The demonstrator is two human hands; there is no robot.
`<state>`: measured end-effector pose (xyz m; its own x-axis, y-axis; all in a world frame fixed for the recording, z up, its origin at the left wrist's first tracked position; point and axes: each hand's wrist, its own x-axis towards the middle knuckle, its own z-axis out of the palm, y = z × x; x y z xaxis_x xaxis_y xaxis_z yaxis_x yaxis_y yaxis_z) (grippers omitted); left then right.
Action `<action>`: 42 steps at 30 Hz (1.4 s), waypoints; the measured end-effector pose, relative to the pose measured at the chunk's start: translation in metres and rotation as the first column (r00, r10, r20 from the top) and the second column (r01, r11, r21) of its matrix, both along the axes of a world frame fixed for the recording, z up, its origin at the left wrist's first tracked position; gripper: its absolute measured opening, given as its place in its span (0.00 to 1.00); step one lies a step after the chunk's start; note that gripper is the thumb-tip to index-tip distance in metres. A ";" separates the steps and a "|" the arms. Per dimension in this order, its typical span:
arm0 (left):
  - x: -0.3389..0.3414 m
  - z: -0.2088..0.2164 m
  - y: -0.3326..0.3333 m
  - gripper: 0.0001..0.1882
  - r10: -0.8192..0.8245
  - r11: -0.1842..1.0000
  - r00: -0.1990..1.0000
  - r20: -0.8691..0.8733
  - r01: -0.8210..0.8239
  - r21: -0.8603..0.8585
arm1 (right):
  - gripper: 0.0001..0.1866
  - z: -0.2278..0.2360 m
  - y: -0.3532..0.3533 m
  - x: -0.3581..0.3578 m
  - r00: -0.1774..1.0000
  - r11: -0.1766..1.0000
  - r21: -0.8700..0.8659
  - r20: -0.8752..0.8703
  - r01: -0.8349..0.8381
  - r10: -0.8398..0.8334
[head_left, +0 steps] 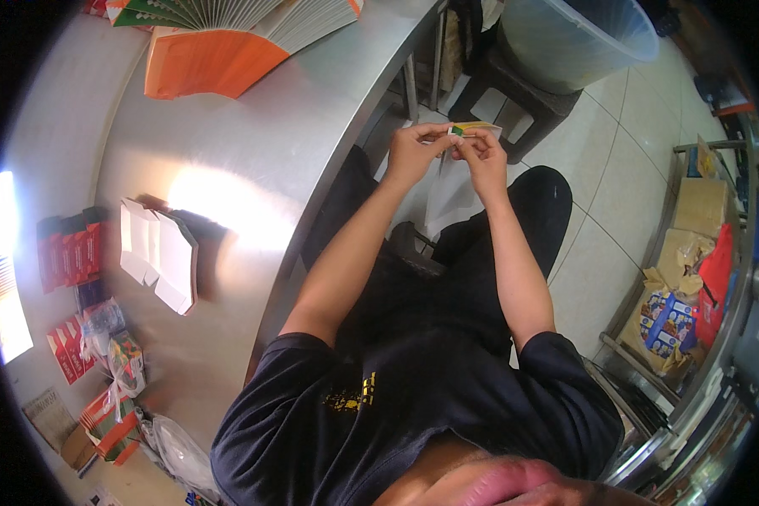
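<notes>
Out past the steel table's edge, above my lap, my two hands meet at a piece of printed card (456,131) with green and white on it. My left hand (411,154) pinches it from the left, thumb and fingertips together. From the other side my right hand (486,165) grips it, also with thumb and fingers closed. A yellow-orange edge shows behind the right fingers and seems to be part of the same card; my hands hide most of its shape.
On the steel table (312,110) at my left lie a fan of orange and green flat cartons (202,63) and an opened white carton (152,253). A translucent tub (557,46) stands on a dark stool (527,88) ahead. Cardboard and packets (675,316) fill a rack at right.
</notes>
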<state>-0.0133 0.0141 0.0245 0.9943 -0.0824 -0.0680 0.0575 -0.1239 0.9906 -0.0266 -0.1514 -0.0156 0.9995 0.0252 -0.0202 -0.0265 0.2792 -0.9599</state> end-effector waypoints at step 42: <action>-0.003 -0.017 -0.001 0.49 0.187 0.919 0.978 -0.095 -0.141 0.367 | 0.20 -0.035 -0.007 0.009 0.941 0.827 -0.488 -0.031 0.279 -0.337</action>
<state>-0.0166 0.0133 0.0076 0.9731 0.1340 -0.1872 0.2279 -0.4455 0.8658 -0.0176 -0.1580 -0.0508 0.9438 -0.3248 -0.0613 -0.1296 -0.1929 -0.9726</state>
